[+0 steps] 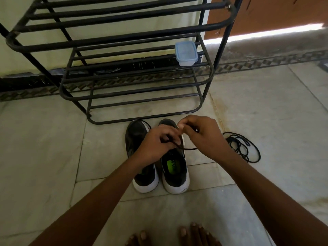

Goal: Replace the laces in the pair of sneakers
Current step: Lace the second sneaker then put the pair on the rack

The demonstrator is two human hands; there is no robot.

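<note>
Here both hands, left hand (156,142) and right hand (200,135), pinch a black lace (189,148) above the right sneaker (174,173).

A single head-worn wide-angle camera looks forward and steeply down at the tiled floor (53,148) from above — the person's own toes (191,235) show at the bottom edge. It sits close over both forearms, which reach away from the lens. The black metal rack (124,82) fills the upper frame, its bars bowed by the lens — no second view.
</note>
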